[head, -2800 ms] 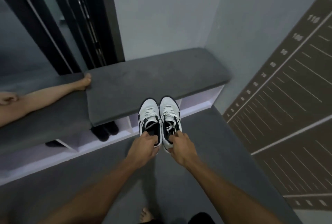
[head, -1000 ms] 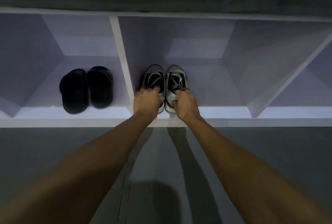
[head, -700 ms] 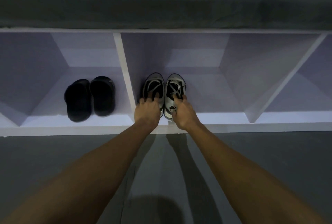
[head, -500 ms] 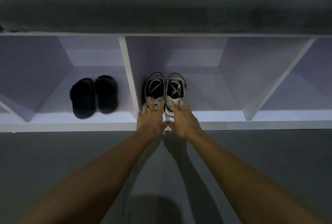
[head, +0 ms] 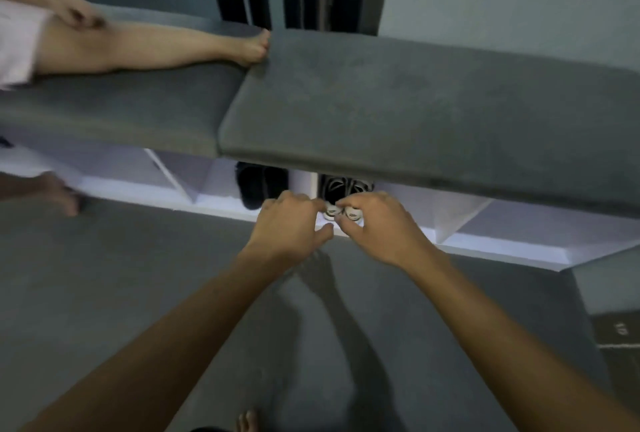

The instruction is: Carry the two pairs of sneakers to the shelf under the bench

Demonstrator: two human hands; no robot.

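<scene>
A pair of white and black sneakers [head: 344, 194] stands in a compartment of the white shelf [head: 502, 241] under the grey cushioned bench [head: 415, 112], against the compartment's left divider. Only the heels and laces show below the cushion edge. My left hand [head: 287, 223] and my right hand [head: 377, 227] hover side by side in front of the heels, fingers loosely curled and holding nothing. I cannot tell whether the fingertips touch the heels. No second pair of sneakers is in view.
Black slippers [head: 259, 189] sit in the compartment to the left. Another person's bare leg [head: 138, 47] lies along the left bench cushion, and a foot [head: 59, 192] rests on the grey floor [head: 138, 293]. My own toes [head: 247, 421] show at the bottom edge.
Both hands have let go of the sneakers and drawn back from the shelf. My view has risen, so the bench top now shows and hides most of the shelf.
</scene>
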